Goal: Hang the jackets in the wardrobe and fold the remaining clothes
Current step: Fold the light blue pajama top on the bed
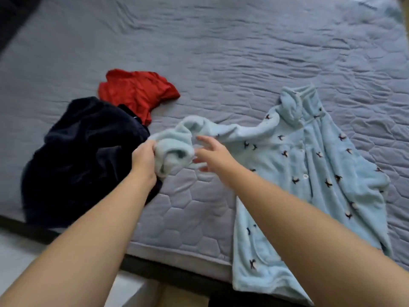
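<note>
A light blue fleece jacket (309,173) with small dark bird prints lies spread on the bed, collar at the far end, hem hanging over the near edge. Its left sleeve (177,142) is bunched up. My left hand (143,158) grips the cuff end of that sleeve. My right hand (212,154) hovers just right of the bunched cuff with fingers spread and blurred, holding nothing. A dark navy garment (81,158) lies in a heap to the left, and a crumpled red garment (137,91) sits just behind it.
The bed is covered by a grey-blue quilted mattress cover (221,52) with wrinkles. Its near edge (177,260) runs diagonally across the bottom, with pale floor (17,251) below at the lower left.
</note>
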Tool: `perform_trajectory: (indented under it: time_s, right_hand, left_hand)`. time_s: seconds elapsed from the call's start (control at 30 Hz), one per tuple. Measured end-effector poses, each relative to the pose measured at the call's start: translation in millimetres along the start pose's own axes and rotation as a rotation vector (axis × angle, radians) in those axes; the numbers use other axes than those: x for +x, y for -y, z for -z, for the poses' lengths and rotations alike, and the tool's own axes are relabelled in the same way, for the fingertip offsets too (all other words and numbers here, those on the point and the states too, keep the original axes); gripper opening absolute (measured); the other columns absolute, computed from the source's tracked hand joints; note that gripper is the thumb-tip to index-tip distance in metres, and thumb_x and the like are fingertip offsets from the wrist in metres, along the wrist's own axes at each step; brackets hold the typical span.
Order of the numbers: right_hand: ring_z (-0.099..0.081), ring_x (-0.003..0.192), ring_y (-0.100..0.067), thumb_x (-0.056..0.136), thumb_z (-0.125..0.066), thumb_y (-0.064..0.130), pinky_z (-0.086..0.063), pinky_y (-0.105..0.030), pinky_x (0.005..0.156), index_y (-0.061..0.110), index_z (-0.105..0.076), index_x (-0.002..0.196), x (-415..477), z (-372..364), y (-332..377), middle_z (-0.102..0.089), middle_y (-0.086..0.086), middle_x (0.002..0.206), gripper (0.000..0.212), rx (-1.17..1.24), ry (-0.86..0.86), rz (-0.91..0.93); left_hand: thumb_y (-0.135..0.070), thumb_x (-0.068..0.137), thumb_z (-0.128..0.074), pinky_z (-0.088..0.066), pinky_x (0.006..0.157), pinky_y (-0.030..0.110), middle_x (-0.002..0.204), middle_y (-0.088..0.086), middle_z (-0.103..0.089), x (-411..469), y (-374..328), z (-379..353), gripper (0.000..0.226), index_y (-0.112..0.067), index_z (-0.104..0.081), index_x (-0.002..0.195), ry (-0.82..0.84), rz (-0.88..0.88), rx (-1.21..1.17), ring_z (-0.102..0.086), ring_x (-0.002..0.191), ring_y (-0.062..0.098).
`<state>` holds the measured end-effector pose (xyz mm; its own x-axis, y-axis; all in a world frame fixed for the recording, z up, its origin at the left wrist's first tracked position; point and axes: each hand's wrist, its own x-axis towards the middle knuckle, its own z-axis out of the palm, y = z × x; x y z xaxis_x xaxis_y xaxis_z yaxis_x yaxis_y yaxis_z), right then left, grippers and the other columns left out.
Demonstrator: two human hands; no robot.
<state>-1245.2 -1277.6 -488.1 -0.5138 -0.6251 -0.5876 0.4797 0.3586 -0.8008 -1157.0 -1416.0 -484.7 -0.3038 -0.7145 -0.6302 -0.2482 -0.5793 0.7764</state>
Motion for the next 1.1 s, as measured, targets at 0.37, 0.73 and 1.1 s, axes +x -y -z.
perform_trajectory:
  time_s: [0.37, 0.73, 1.1]
  right_hand:
    - [-0.055, 0.079, -0.019, 0.089, -0.051, 0.012, -0.044, -0.025, 0.059, 0.016, -0.051, 0.127, 31, 33, -100, -0.058, -0.004, 0.099, 0.038, -0.36, -0.161, -0.216]
    - [-0.05, 0.068, -0.014, 0.089, -0.052, 0.007, -0.038, -0.024, 0.059, 0.012, -0.055, 0.119, -46, 164, -258, -0.06, -0.008, 0.098, 0.031, -0.553, -0.248, -0.436]
    - [-0.048, 0.09, -0.023, 0.085, -0.06, 0.013, -0.037, -0.029, 0.075, 0.012, -0.044, 0.11, -137, 219, -314, -0.049, -0.009, 0.111, 0.031, -0.652, -0.591, -0.549]
  left_hand:
    - [-0.012, 0.099, -0.039, -0.042, 0.059, 0.029, 0.093, 0.004, -0.058, 34, 117, 38, 0.012, -0.017, -0.05, 0.098, 0.029, 0.198, 0.312, -0.057, 0.068, 0.016]
    - [-0.015, 0.092, -0.05, -0.047, 0.056, 0.028, 0.078, 0.002, -0.064, -55, 319, -7, 0.009, -0.018, -0.056, 0.085, 0.275, 0.374, 0.657, -0.057, 0.065, 0.015]
    - [-0.025, 0.089, -0.056, -0.047, 0.072, 0.037, 0.11, 0.006, -0.056, -120, 369, -4, 0.019, -0.017, -0.044, 0.102, 0.203, 0.06, 1.419, -0.056, 0.094, 0.027]
